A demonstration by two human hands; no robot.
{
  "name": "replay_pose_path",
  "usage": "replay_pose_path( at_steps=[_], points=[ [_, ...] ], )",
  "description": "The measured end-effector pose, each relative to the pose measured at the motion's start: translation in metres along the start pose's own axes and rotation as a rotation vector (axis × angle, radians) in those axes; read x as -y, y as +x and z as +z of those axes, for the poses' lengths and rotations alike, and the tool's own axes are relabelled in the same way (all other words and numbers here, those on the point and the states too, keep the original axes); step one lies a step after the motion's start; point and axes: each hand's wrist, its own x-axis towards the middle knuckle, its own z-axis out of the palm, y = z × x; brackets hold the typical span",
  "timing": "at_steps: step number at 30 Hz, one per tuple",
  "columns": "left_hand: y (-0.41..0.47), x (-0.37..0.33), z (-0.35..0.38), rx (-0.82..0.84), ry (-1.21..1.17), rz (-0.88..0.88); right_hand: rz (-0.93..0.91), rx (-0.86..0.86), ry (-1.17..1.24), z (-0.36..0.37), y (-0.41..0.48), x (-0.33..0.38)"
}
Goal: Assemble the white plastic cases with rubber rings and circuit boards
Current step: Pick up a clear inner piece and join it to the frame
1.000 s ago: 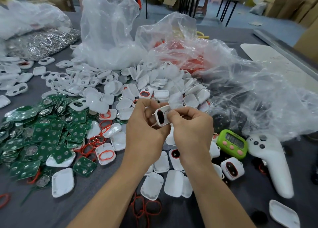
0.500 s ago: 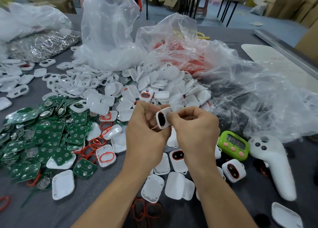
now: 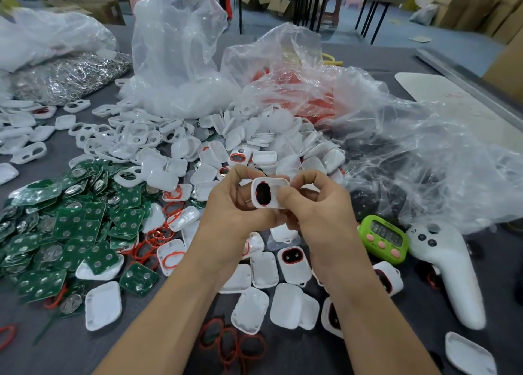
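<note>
Grey felt-like cloth covers the work table [image 3: 42, 343], and beyond it stand dark metal table legs and brown cardboard boxes on a blue-grey floor. Both bare hands meet above the middle of the clutter. The left hand [image 3: 235, 213] and the right hand [image 3: 319, 213] are closed together on one small white plastic case [image 3: 270, 193], a smooth rounded rectangle with a dark oval window edged in red rubber; the left fingers curl behind it and the right thumb presses on its front face.

Left of the grip lies a heap of green circuit boards [image 3: 70, 222], flat squares dotted with shiny round metal contacts. Thin red rubber rings [image 3: 232, 340] lie tangled just below the wrists, and more sit loose between the boards and the grip. Beyond the grip a mound of glossy white case halves [image 3: 158, 145] spills from a crinkled clear plastic bag [image 3: 178, 63], which holds more white pieces. Next to it, a second clear bag [image 3: 285, 86] holds something red that I cannot make out through the film. Far to the left, another bag holds glittering silver metal bits [image 3: 65, 74].

Below the grip rest several closed white cases [image 3: 291, 264] with red-rimmed windows. Right of the grip sit a lime-green digital timer with pink buttons [image 3: 383, 239] and a smooth white handheld controller [image 3: 447, 270].
</note>
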Motion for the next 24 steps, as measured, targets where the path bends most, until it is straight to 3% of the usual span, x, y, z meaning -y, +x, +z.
replay_pose_path(
  at_steps=[6, 13, 18, 24],
  points=[
    [0.002, -0.009, -0.01, 0.096, -0.094, -0.1, 0.107, 0.109, 0.236, -0.01, 0.0, 0.005],
    [0.003, -0.015, -0.02, 0.123, -0.161, -0.19, 0.085, 0.058, 0.135, -0.01, 0.001, 0.003],
    [0.008, -0.029, -0.048, -0.008, -0.127, -0.186, -0.019, 0.037, -0.275, 0.0, 0.024, -0.002],
    [0.011, -0.041, -0.075, -0.152, -0.319, -0.171, -0.19, 0.164, -0.915, 0.023, 0.07, 0.014]
  ],
)
